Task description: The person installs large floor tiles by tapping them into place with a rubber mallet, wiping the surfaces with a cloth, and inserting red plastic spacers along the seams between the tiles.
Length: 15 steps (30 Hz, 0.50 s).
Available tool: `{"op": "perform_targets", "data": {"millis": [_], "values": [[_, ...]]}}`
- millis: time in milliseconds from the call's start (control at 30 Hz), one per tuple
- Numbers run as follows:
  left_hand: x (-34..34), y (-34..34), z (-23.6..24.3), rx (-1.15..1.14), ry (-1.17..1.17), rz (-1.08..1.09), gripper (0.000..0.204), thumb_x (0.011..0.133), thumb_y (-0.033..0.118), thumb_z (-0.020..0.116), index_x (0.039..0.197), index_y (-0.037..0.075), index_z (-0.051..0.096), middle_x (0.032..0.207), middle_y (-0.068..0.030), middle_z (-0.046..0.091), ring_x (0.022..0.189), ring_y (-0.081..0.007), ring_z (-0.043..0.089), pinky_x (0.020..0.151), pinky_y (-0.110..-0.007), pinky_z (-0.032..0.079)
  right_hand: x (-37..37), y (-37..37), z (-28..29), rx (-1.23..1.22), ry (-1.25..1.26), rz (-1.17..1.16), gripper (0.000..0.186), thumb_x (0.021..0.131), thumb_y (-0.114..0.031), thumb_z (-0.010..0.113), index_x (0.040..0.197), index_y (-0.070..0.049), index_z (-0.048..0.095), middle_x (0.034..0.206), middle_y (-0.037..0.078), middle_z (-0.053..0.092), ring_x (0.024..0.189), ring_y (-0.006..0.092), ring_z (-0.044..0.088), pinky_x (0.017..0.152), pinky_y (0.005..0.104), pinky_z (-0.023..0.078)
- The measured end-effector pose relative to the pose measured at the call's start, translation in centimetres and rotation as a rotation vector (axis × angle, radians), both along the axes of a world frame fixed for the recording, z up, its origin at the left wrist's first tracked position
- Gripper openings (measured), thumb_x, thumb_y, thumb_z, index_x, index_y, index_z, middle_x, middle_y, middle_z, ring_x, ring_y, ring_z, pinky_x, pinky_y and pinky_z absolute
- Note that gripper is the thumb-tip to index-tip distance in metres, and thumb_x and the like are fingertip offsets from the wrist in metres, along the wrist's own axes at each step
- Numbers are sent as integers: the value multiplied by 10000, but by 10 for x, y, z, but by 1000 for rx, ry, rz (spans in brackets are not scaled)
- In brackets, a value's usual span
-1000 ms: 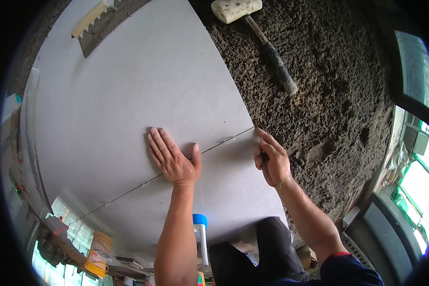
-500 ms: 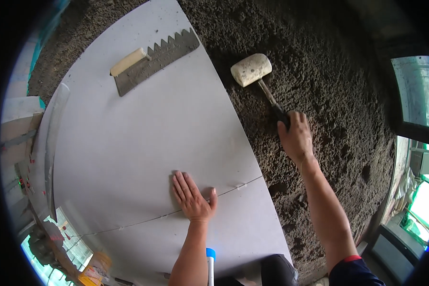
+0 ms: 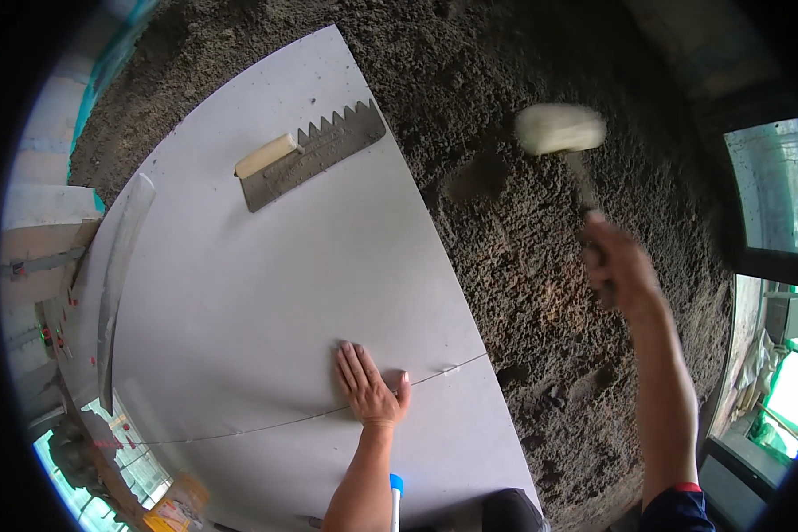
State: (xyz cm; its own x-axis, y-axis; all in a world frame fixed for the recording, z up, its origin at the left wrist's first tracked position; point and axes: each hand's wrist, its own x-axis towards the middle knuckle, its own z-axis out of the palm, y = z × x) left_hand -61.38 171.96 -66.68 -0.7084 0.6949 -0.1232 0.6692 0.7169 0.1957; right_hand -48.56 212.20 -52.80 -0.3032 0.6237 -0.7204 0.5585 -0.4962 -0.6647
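Note:
My left hand point(image 3: 372, 395) lies flat on a large pale grey tile point(image 3: 284, 284), fingers stretched out, next to the thin joint line that crosses toward the right edge. My right hand point(image 3: 619, 262) is wrapped round the dark handle of a mallet with a whitish head point(image 3: 560, 129). The mallet is raised over the dark, crumbly mortar bed point(image 3: 585, 355) to the right of the tile, and it is smeared by motion. Farther up on the tile rests a notched trowel point(image 3: 315, 158) with a pale wooden handle.
A long pale strip point(image 3: 122, 284) lies along the tile's left edge. At the lower left stands a yellow bucket point(image 3: 176, 507). A blue-capped white stick point(image 3: 395, 496) shows beside my left forearm. Small clips point(image 3: 450, 369) sit in the joint. Windows are at the right.
My right hand has lifted the mallet off the mortar and swung it to the right. My left hand stays flat on the tile. The whole view has shifted slightly.

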Motion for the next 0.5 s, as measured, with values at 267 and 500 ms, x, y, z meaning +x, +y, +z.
{"op": "perform_targets", "data": {"millis": [267,500], "values": [[3,-4,-7,2,-44,25,919,883,510,527,1499,-105,233,1571,-308,215,1467,-463,197,1194,-550,142,-44,21,-6,383,370,-539,355,1034,-384,478,798,-130,559,595,3,504,466,109,460,371,275,378],[3,0,-3,68,-8,18,927,873,498,534,1506,-103,222,1572,-309,212,1470,-457,194,1196,-537,138,-73,-85,-76,-66,68,129,253,966,-278,580,860,-86,454,593,-12,531,427,87,493,354,265,417]]}}
